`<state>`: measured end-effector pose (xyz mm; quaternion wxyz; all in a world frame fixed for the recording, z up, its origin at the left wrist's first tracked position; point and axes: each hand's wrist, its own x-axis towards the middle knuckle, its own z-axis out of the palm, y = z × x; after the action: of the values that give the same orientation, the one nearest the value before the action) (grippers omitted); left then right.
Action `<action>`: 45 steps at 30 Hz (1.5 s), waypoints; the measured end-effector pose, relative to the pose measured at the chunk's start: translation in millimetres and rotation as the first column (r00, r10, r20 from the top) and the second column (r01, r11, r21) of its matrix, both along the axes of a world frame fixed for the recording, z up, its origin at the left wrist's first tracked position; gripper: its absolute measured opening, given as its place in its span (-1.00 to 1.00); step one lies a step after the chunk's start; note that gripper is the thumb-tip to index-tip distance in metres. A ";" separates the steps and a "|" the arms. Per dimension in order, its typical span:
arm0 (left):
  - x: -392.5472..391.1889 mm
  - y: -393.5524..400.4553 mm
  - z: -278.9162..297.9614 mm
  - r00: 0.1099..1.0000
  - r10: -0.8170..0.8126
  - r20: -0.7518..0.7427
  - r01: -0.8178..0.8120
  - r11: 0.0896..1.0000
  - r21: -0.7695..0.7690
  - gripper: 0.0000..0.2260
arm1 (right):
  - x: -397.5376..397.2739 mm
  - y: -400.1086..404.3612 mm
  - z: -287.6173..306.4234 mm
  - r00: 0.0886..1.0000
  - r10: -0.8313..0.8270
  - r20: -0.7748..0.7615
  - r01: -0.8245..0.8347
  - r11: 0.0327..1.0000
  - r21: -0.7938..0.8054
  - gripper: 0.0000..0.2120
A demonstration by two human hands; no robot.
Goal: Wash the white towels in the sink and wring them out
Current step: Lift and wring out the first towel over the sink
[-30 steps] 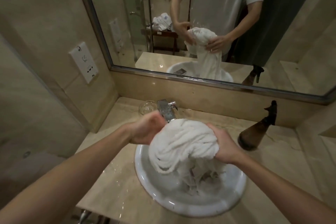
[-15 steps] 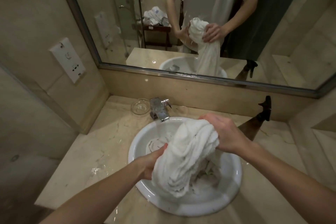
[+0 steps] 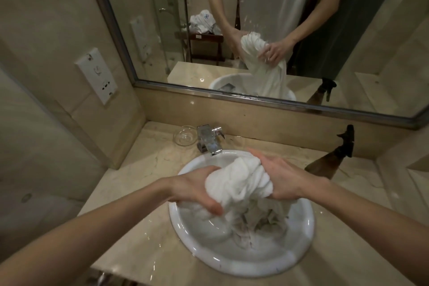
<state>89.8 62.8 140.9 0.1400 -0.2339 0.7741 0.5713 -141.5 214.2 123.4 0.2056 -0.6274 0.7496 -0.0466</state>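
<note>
Gripping a bunched white towel (image 3: 239,181) from both sides, the person holds it just above the round white sink (image 3: 232,260); the left hand (image 3: 195,190) has its thumb curled under the near end of the roll and its fingers closed over the top, and the right hand (image 3: 276,179) clamps the far end with fingers wrapped round the cloth; the twisted bundle runs between the two hands, its long axis slanting from the left hand, nearer the person, up to the right hand, nearer the faucet (image 3: 209,140); below the right hand the loose tail of the towel hangs down into the basin, where crumpled wet cloth lies in the bowl; whether that heap is the same towel or another cannot be told; beyond the left hand, beside the faucet, stands a small clear glass dish (image 3: 185,138), its contents not discernible; past the right hand a brown spray bottle (image 3: 325,165) with a black trigger rests on the marble counter (image 3: 130,183); the mirror (image 3: 162,30) behind reflects the same two-handed grip.
</note>
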 end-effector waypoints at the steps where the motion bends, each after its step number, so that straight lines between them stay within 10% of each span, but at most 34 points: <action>1: -2.0 -4.7 2.8 0.999 -0.033 0.021 0.035 0.996 -0.082 0.06 | 0.6 -3.2 -1.2 0.999 0.038 -0.018 -0.038 0.999 0.004 -0.16; 4: -9.5 -14.4 6.4 0.989 -0.137 0.062 0.149 0.951 -0.270 0.38 | 6.6 -8.5 7.7 0.979 0.151 -0.139 -0.149 0.988 0.024 -0.72; 7: -16.5 -14.4 12.5 0.988 -0.136 0.069 0.152 0.836 -0.527 0.26 | 10.5 -10.0 15.2 0.982 0.139 -0.131 -0.129 0.988 0.087 -0.83; 15: -46.5 -24.2 19.5 0.988 -0.148 -0.040 0.038 0.491 -0.870 -0.25 | -0.9 -3.0 21.8 0.754 -0.315 0.576 0.303 0.945 0.121 -0.41; 21: -63.1 -29.9 14.1 0.988 -0.150 -0.041 0.022 0.394 -0.919 -0.26 | 9.1 1.7 15.4 0.525 -0.418 0.741 0.430 0.882 0.193 -0.50; 32: -93.1 -24.3 -11.3 0.938 -0.077 -0.338 -0.295 0.335 -0.895 -0.31 | 39.1 5.8 -3.2 -0.188 -0.361 0.913 0.476 0.780 0.406 -0.59; 45: -101.3 -24.4 -50.2 0.659 -0.052 -0.750 -0.727 0.211 -0.653 -0.49 | 67.3 -8.7 -9.9 -0.431 -0.172 0.886 0.439 0.818 0.373 -0.65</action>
<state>-11.6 38.4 90.6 -0.4347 -0.2400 0.8657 0.0640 -74.2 205.5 113.5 0.6379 -0.0931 0.4095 -0.6456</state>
